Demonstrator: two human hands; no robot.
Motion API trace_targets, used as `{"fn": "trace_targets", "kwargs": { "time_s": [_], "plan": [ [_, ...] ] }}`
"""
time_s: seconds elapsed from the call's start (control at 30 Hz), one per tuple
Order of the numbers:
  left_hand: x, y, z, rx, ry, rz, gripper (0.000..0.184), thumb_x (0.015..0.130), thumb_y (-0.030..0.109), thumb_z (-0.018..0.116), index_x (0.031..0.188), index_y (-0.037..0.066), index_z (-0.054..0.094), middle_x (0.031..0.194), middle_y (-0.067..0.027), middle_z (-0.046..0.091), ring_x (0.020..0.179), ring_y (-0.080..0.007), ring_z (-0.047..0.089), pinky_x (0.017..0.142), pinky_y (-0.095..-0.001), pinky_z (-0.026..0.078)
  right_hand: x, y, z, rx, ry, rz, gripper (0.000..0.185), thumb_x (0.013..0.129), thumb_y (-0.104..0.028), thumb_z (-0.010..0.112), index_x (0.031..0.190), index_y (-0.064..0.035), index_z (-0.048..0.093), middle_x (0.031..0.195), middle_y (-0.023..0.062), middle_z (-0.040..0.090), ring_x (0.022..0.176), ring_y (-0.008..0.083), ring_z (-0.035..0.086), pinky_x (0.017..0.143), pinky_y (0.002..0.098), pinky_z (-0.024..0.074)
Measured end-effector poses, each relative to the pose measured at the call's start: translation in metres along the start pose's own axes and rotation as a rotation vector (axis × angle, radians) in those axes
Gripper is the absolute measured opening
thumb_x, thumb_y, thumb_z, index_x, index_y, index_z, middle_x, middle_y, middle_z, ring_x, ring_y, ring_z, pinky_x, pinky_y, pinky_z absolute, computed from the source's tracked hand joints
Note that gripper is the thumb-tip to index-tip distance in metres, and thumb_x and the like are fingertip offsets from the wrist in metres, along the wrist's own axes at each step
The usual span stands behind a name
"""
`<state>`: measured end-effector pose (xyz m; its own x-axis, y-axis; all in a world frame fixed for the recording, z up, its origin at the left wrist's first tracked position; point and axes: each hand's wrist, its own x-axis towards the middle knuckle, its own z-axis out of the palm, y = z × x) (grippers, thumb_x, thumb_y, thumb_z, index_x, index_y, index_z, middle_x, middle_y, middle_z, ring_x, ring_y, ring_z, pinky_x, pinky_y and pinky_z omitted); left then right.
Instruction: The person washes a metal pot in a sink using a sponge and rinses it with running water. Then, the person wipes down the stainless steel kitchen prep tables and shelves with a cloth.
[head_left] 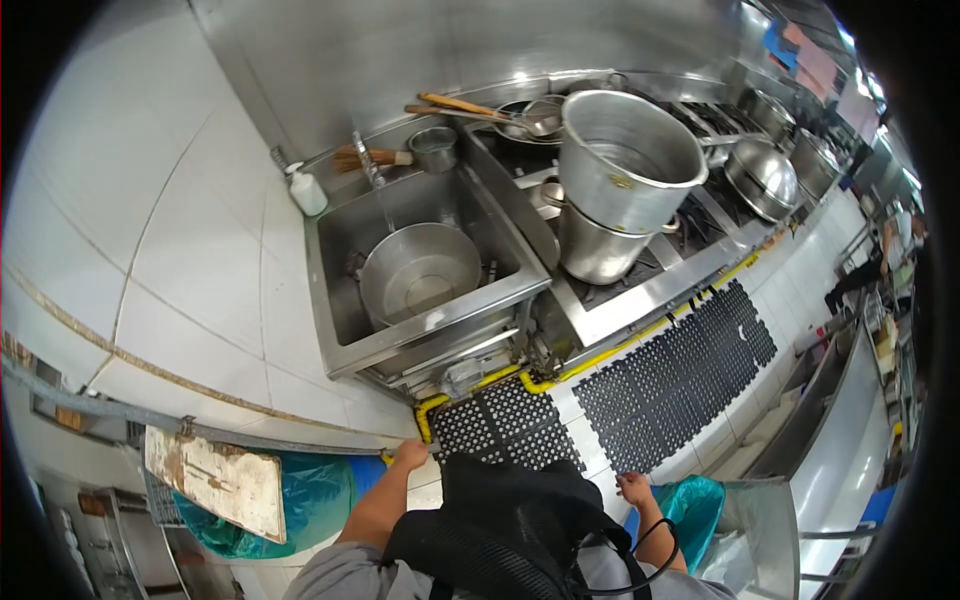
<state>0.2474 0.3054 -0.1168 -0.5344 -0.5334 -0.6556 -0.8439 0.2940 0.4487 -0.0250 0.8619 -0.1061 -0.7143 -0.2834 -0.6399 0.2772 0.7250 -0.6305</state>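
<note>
**Wide pot under a running tap, 2 hands hanging clear of it**

A wide, round metal pot (420, 270) sits inside a steel sink (440, 320), ahead of the left hand (410, 456) and well apart from it. A thin stream (388, 212) seems to fall from the tap (368, 160) at the pot's far side. The work looks partway along: the pot is in place, while the water is not shut off and the pot not lifted out. How full it is cannot be told.

Its mouth faces up, towards the wearer; being round, it shows no clear long axis.

The left hand's fingers look curled, but how tightly I cannot tell; nothing shows in it. The right hand (633, 488) is loosely half-open, apparently empty, near a green bag (695, 505). Straight ahead of it, 2 stacked pots (620, 200) stand on the stove (620, 318).
</note>
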Motion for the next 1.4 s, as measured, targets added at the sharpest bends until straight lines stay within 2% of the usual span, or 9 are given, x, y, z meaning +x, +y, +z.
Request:
{"fn": "trace_targets", "kwargs": {
  "time_s": [0.17, 0.37, 0.63, 0.7, 0.73, 0.8, 0.83, 1.2, 1.4],
  "plan": [
    [0.013, 0.095, 0.008, -0.502, 0.015, 0.051, 0.018, 0.087, 0.018, 0.063, 0.096, 0.002, 0.066, 0.075, -0.0062, 0.065, 0.054, -0.0145, 0.058, 0.047, -0.0281, 0.044, -0.024, 0.011, -0.027, 0.025, 0.024, 0.09, 0.036, 0.09, -0.028, 0.059, 0.109, 0.0017, 0.066, 0.089, 0.0138, 0.073, 0.067, 0.0206, 0.071, 0.065, 0.0322, 0.0552],
    [-0.008, 0.172, 0.041, -0.38, -0.136, 0.001, 0.014, 0.091, 0.015, 0.058, 0.088, 0.002, 0.063, 0.068, -0.0054, 0.063, 0.048, -0.014, 0.055, 0.042, -0.0312, 0.043, -0.053, 0.09, -0.093, 0.025, 0.135, 0.518, 0.03, 0.09, -0.025, 0.059, 0.101, 0.0022, 0.065, 0.083, 0.012, 0.069, 0.068, 0.0263, 0.07, 0.056, 0.0399, 0.0543],
    [0.023, 0.175, 0.065, -0.037, -0.359, -0.291, 0.018, 0.093, 0.013, 0.057, 0.082, 0.001, 0.066, 0.077, -0.0116, 0.067, 0.07, -0.0243, 0.067, 0.058, -0.0336, 0.052, -0.068, 0.13, -0.118, 0.386, 0.401, 0.576, 0.028, 0.09, -0.023, 0.059, 0.097, 0.0038, 0.064, 0.083, 0.0152, 0.068, 0.068, 0.0305, 0.07, 0.058, 0.0446, 0.0558],
    [0.048, 0.167, 0.062, 1.038, -0.378, 0.833, 0.017, 0.094, 0.014, 0.056, 0.089, 0.001, 0.066, 0.081, -0.0137, 0.068, 0.078, -0.0252, 0.069, 0.062, -0.033, 0.053, -0.063, 0.128, -0.104, 0.408, 0.419, 0.583, 0.028, 0.091, -0.022, 0.059, 0.101, 0.0038, 0.063, 0.084, 0.0152, 0.068, 0.068, 0.03, 0.07, 0.055, 0.0426, 0.0545],
    [0.063, 0.175, 0.063, 1.055, -0.381, 0.844, 0.017, 0.094, 0.014, 0.056, 0.089, 0.001, 0.066, 0.081, -0.0137, 0.068, 0.078, -0.0252, 0.069, 0.062, -0.033, 0.053, -0.061, 0.124, -0.094, 0.427, 0.425, 0.588, 0.028, 0.091, -0.022, 0.059, 0.101, 0.0038, 0.063, 0.084, 0.0152, 0.068, 0.068, 0.03, 0.07, 0.055, 0.0426, 0.0545],
    [0.087, 0.194, 0.078, -0.035, -0.35, -0.164, 0.016, 0.094, 0.016, 0.057, 0.096, 0.002, 0.065, 0.08, -0.0119, 0.068, 0.072, -0.0219, 0.068, 0.06, -0.033, 0.053, -0.059, 0.111, -0.078, 0.453, 0.411, 0.578, 0.028, 0.09, -0.022, 0.059, 0.102, 0.0036, 0.063, 0.084, 0.0154, 0.069, 0.068, 0.03, 0.07, 0.054, 0.0417, 0.0546],
    [-0.019, 0.296, 0.033, 0.215, -0.24, -0.05, 0.017, 0.092, 0.016, 0.059, 0.102, 0.003, 0.064, 0.079, -0.0102, 0.067, 0.068, -0.0187, 0.066, 0.055, -0.0326, 0.052, -0.059, 0.105, -0.07, 0.454, 0.389, 0.569, 0.029, 0.09, -0.022, 0.06, 0.102, 0.0032, 0.064, 0.086, 0.0161, 0.069, 0.068, 0.0285, 0.07, 0.054, 0.0395, 0.0559],
    [0.132, 0.329, 0.078, 0.174, -0.491, 0.245, 0.02, 0.087, 0.019, 0.063, 0.079, 0.001, 0.068, 0.066, -0.0083, 0.066, 0.059, -0.0198, 0.063, 0.054, -0.035, 0.05, -0.09, 0.068, -0.022, 0.483, 0.4, 0.593, 0.033, 0.09, -0.024, 0.057, 0.108, 0.0031, 0.064, 0.091, 0.0147, 0.07, 0.072, 0.0251, 0.071, 0.056, 0.0349, 0.0549],
    [0.186, 0.368, 0.125, 0.787, -0.718, 0.454, 0.039, 0.086, 0.034, 0.056, 0.069, 0.002, 0.068, 0.066, -0.0119, 0.067, 0.058, -0.0264, 0.064, 0.064, -0.0394, 0.051, -0.11, 0.07, -0.002, 0.742, 0.518, 0.705, 0.031, 0.086, -0.02, 0.059, 0.101, 0.0068, 0.063, 0.083, 0.0157, 0.07, 0.064, 0.0249, 0.07, 0.051, 0.037, 0.0555]
  ]
}}
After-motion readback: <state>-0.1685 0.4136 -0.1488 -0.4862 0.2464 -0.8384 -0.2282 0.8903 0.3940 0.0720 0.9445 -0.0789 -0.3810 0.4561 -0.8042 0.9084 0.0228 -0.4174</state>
